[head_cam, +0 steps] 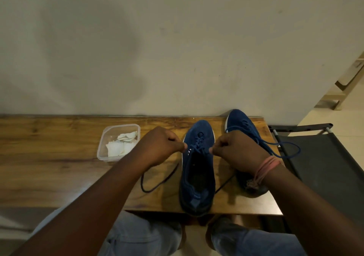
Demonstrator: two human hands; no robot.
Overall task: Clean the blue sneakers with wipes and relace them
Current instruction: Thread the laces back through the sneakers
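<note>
both hands (164, 144) pinching lace (199, 148), sneaker (197, 181)

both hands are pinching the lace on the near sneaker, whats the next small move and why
Probably pull both lace ends outward to snug the crossings. The left hand and right hand each pinch the lace at the top eyelets of the near sneaker, and slack lace lies looped on the table on both sides.
</note>
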